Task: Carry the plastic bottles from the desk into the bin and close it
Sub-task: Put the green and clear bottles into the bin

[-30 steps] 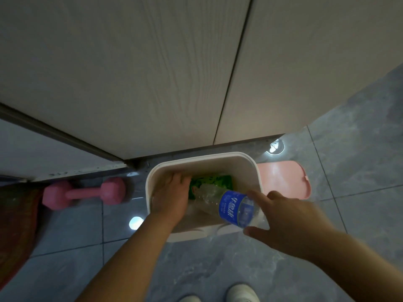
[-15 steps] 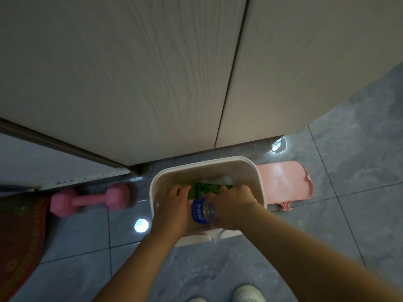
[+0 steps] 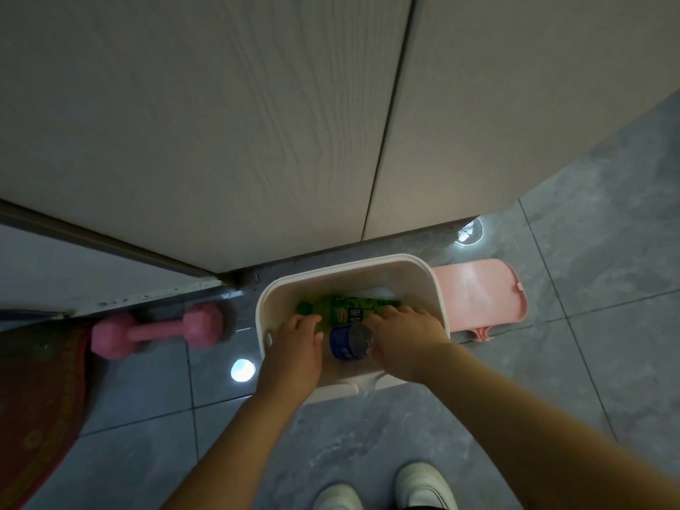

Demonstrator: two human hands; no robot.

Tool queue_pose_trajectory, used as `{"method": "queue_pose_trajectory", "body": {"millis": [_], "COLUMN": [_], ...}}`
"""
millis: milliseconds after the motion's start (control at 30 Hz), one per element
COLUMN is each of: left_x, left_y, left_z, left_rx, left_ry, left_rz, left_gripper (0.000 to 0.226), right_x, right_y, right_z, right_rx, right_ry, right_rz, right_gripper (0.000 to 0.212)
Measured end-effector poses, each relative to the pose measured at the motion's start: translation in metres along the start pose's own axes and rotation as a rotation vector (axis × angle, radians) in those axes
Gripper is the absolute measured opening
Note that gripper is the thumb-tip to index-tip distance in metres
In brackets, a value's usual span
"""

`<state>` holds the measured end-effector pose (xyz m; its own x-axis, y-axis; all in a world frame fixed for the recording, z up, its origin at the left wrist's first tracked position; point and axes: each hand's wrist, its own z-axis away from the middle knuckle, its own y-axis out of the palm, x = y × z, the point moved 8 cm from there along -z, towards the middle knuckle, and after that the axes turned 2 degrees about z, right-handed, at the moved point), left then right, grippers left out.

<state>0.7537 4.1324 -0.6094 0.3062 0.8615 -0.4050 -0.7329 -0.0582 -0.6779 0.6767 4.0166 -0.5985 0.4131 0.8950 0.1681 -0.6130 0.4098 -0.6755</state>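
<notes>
Fingers [image 3: 395,314]: those of the right hand [image 3: 404,336] curl over the blue-labelled bottle [image 3: 346,344] and grip it inside the bin; the fingertips reach onto the green bottle's label.
Left hand [image 3: 294,347]: reaches into the bin at its 9 o'clock side, fingers bent downward beside the blue-labelled bottle; what they hold, if anything, cannot be told.
Blue-labelled bottle: clear plastic, lying tilted in the bin with its base toward the camera, between the two hands.
Green bottle [image 3: 346,311]: lies on its side deeper in the bin, at 12 o'clock from the blue-labelled bottle, cap toward 9 o'clock.
Bin [image 3: 353,263]: white, open, standing on the grey tiled floor [image 3: 607,325] against the foot of the pale wood cabinet [image 3: 257,123].
Lid [image 3: 478,292]: pink, lying flat on the floor, touching the bin at its 3 o'clock side.
Dumbbell [image 3: 156,331]: pink, on the floor at 9 o'clock from the bin, well apart from it.
Rug [image 3: 33,399]: dark red, at the far 9 o'clock edge of the view.
Shoes [image 3: 423,485]: two white ones at 6 o'clock, toes toward the bin.
</notes>
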Motion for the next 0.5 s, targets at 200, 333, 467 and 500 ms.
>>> {"method": "queue_pose_trajectory", "body": {"millis": [200, 333, 467, 500], "left_x": [-0.008, -0.016, -0.029, -0.034], "left_y": [-0.014, -0.03, -0.05, -0.055], "left_z": [0.024, 0.054, 0.098, 0.11], "left_rx": [-0.053, -0.092, -0.075, -0.07], "left_ry": [-0.014, -0.051, -0.11, -0.111], "left_rz": [0.165, 0.247, 0.28, 0.273], "left_gripper": [0.034, 0.031, 0.027, 0.025], "right_x": [-0.003, -0.015, -0.027, -0.028], "right_y": [-0.01, -0.023, -0.03, -0.033], "right_z": [0.038, 0.078, 0.131, 0.144], "right_rx": [-0.086, -0.198, -0.172, -0.156], "right_ry": [0.016, 0.125, 0.32, 0.349], "right_rz": [-0.306, -0.602, -0.925, -0.997], "right_gripper": [0.037, 0.031, 0.027, 0.027]}}
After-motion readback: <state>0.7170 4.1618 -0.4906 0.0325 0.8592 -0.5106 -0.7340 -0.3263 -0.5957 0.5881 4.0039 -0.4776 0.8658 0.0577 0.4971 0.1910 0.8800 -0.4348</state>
